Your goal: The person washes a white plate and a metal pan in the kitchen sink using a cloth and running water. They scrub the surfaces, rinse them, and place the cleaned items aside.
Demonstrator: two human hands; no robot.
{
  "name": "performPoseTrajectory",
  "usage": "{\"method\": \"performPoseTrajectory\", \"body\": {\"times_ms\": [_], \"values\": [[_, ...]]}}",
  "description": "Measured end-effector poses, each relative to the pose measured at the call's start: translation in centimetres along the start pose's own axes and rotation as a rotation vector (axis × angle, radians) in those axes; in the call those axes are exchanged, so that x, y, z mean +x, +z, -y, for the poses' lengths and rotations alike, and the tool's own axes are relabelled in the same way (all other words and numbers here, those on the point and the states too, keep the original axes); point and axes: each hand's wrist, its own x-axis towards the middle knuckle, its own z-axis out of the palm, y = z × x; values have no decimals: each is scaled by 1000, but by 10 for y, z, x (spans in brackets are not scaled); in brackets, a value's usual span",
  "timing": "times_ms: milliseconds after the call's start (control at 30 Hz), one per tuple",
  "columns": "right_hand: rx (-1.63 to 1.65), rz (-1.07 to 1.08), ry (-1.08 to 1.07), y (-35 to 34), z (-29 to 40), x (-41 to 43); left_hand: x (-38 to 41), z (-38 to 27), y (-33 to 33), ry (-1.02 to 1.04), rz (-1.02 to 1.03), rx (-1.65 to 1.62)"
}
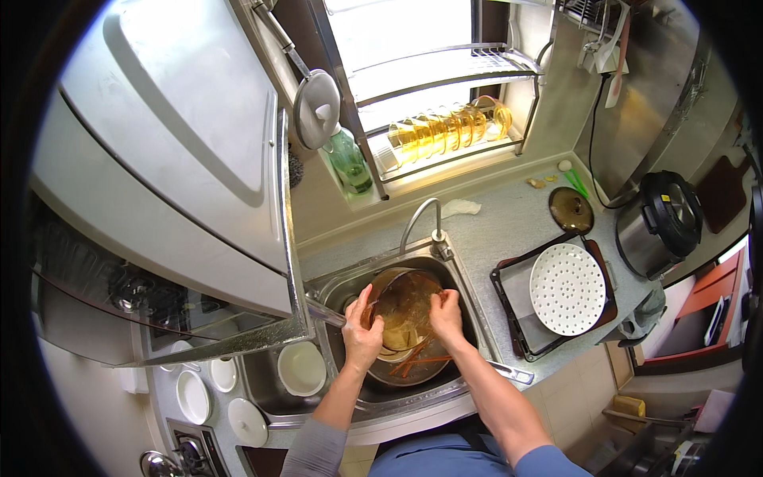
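Note:
Both of my hands are over the right basin of a steel sink [351, 277], on either side of a transparent brownish bowl or lid [411, 289]. My left hand [363, 334] grips its left rim, fingers pointing up. With bent fingers, my right hand [446, 313] holds its right rim. Just below it, pale pieces [400, 338] lie in a light container, partly hidden. Several thin orange-brown sticks or strips [417, 356] rest in a round metal pan [411, 377] under my hands. The curved steel faucet [440, 223] stands behind the basin.
A white pot [301, 368] sits in the left basin; white dishes [192, 397] and a white lid [247, 422] are beside it. On the right are a perforated white plate [567, 289] on a black-framed rack [514, 325], a brown glass lid [571, 210] and an electric cooker [658, 223]. A cabinet [173, 149] overhangs the left.

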Motion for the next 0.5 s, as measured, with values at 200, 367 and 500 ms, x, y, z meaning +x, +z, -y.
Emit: {"method": "performPoseTrajectory", "body": {"times_ms": [200,367,500], "values": [[-627,608,-36,34,90,-49,-30,12,-70,-207,-135,246],[-609,960,-393,-19,121,-73,-53,25,-135,-908,-113,-409],[-535,832,-1212,-71,142,-56,-73,99,-133,-1046,121,-883]]}}
